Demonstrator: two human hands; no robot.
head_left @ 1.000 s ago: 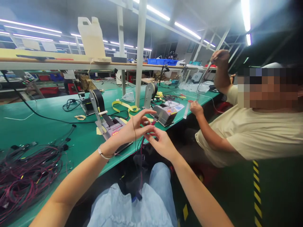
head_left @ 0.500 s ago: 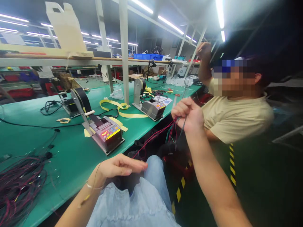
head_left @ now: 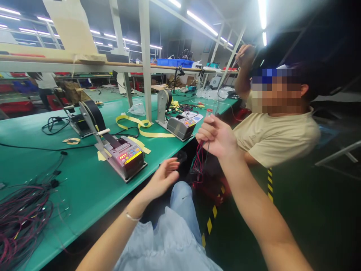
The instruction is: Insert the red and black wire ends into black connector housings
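My right hand [head_left: 216, 135] is closed around a wire harness [head_left: 199, 162], whose red, green and dark wires hang below the fist beyond the table edge. My left hand [head_left: 165, 174] is held out above my lap, fingers loosely bent and apart, with nothing visible in it. Left of it on the table is a tape dispenser [head_left: 124, 156] with a lit red display and a roll of black tape. A pile of dark red and black wire harnesses [head_left: 22, 222] lies at the table's left front.
A second tape dispenser [head_left: 182, 127] stands further back on the green table [head_left: 84, 188], near a loop of yellow tape [head_left: 155, 134]. Close on my right sits a co-worker [head_left: 276, 139] with one arm raised. A shelf post [head_left: 145, 60] rises from the table.
My left hand has risen and moved right, toward the hanging wires. The harness wires that stretched left now hang down below my right hand. The view has shifted slightly.
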